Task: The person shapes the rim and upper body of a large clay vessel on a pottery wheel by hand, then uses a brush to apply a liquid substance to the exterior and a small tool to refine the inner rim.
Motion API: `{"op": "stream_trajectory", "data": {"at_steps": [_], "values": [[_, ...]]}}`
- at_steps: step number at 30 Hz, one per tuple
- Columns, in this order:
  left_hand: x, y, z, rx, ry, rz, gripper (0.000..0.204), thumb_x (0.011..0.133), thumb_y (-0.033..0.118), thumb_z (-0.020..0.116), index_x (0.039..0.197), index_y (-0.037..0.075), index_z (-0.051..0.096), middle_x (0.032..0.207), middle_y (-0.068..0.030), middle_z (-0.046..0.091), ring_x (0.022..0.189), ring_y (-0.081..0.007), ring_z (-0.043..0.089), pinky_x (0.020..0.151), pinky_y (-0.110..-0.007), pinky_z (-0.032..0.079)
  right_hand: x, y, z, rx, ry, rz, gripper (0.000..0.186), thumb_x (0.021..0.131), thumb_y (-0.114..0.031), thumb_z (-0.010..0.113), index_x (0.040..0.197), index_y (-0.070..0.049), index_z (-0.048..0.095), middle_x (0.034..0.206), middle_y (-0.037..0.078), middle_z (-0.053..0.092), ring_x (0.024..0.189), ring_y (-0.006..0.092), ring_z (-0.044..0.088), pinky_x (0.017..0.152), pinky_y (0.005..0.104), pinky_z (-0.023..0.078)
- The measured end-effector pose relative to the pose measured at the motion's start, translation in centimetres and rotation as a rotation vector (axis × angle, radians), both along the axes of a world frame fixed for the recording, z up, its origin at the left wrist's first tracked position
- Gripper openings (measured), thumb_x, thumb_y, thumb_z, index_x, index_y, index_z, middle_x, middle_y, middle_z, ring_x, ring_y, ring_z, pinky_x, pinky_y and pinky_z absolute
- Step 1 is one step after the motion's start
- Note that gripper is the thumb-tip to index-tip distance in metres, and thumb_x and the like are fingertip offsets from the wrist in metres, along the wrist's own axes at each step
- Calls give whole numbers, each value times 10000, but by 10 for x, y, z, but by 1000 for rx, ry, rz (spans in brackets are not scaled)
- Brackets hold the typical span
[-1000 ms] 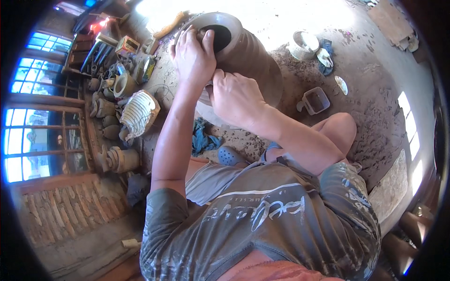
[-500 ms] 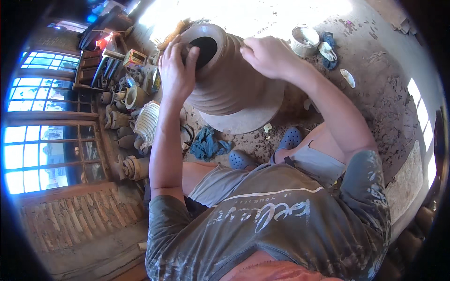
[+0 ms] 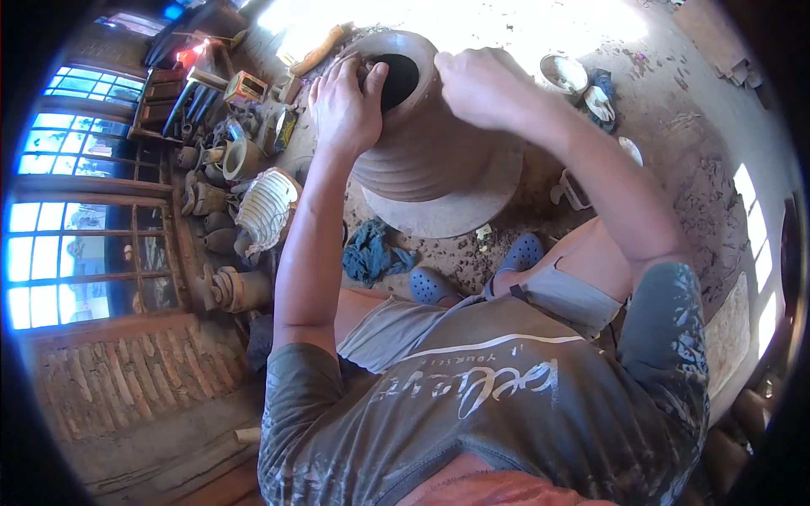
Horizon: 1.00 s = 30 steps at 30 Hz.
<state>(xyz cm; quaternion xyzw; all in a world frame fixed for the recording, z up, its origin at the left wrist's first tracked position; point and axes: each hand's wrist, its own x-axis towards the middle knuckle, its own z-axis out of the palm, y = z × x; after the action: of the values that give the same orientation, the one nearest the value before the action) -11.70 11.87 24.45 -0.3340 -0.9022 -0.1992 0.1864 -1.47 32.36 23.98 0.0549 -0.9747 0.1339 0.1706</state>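
A large ridged grey clay pot [image 3: 409, 160] with a dark round opening stands on a round pale board [image 3: 439, 215]. My left hand [image 3: 344, 110] grips the left side of the rim, its fingers over the edge and thumb by the opening. My right hand [image 3: 477, 88] is closed at the right side of the rim, knuckles up; whatever its fingers hold, if anything, is hidden.
Clay pots [image 3: 221, 240], a ribbed white mold [image 3: 266, 211] and tools line the left side below the windows. A bucket [image 3: 561, 74], gloves [image 3: 599, 103] and a handled container [image 3: 572, 190] lie right. A blue cloth [image 3: 371, 253] is near my sandalled feet.
My right hand has moved from the pot's near side, below my left hand, up and rightward to the right of the rim. My left hand stays on the rim.
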Motion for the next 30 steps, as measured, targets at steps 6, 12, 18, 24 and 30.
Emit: {"op": "stream_trajectory", "data": {"at_steps": [6,12,18,24,30], "values": [[-3,-3,-1,36,47,-111,582,1032,500,526,1322,5,629,1327,-184,660,1325,-343,554,1166,-487,319,70,-99,8,-119,-158,234,208,925,-171,583,897,28,640,777,232,713,722,419,722,659,483,583],[17,-24,9,139,185,-220,437,987,417,650,1141,8,657,1099,-159,681,1100,-369,609,1025,-487,401,82,-78,-5,-343,114,136,352,977,-358,644,781,-65,638,744,133,698,684,328,710,608,447,560],[102,-44,11,143,-588,-511,459,1021,444,619,961,0,714,860,-153,678,811,-324,654,747,-411,514,102,-58,-6,-81,417,232,298,916,-324,720,832,-52,632,761,92,647,671,254,688,570,366,545],[113,-41,2,87,-1069,-577,507,1073,464,541,1066,-11,718,968,-145,739,940,-201,699,797,-364,535,115,-47,-27,14,311,354,291,911,-228,707,1060,19,666,868,106,651,758,248,686,636,357,552],[121,-27,-23,422,-932,-551,442,1056,401,610,1066,-37,667,931,-94,699,873,-129,631,766,-334,516,114,-46,-25,-446,392,282,263,881,-93,738,1106,30,683,926,142,684,802,329,681,702,410,556]]}}
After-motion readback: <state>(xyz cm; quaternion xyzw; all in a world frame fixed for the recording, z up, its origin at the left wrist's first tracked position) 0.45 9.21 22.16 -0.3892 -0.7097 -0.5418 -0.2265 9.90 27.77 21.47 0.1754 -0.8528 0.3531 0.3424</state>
